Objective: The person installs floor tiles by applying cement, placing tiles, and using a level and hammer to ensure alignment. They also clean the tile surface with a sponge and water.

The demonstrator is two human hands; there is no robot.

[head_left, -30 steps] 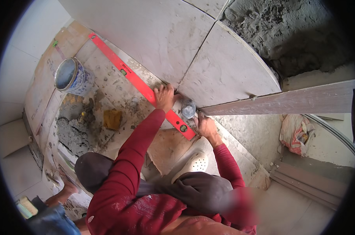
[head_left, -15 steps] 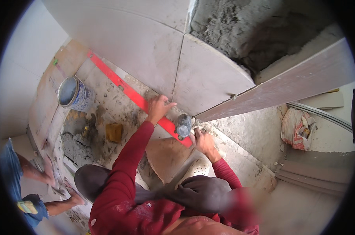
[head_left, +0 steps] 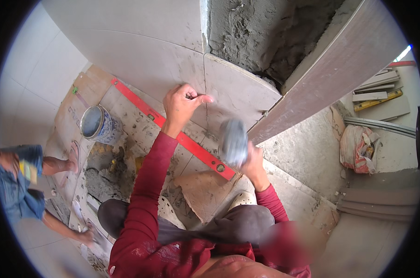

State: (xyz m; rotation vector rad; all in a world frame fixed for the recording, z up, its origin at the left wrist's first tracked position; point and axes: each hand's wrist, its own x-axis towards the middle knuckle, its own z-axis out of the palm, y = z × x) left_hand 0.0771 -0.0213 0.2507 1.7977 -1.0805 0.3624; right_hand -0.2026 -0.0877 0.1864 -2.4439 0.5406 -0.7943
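Observation:
My right hand [head_left: 252, 163] is wrapped round the handle of a grey-headed mallet [head_left: 233, 141], raised close to the tiled wall's outer corner and smeared by motion. My left hand [head_left: 180, 105] is held in front of the wall tile [head_left: 237, 92], fingers curled in with the thumb stretched toward the tile joint; I see nothing in it. Whether the thumb touches the tile, I cannot tell. Below my left wrist a long red spirit level [head_left: 196, 148] lies along the foot of the wall, its near end by a piece of brown cardboard [head_left: 205, 192].
On the left stand a bucket [head_left: 113, 131] and a patch of wet mortar [head_left: 101, 185]. Another person in blue shorts [head_left: 22, 194] bends at the far left. To the right are a white sack [head_left: 357, 147], a yellow level [head_left: 379, 100] and tile strips. Bare mortar [head_left: 265, 37] shows above the tile.
My left hand has lifted off the red level and risen to the wall tile, its fingers curling. The mallet has been raised. The other person's hand now reaches lower toward the floor.

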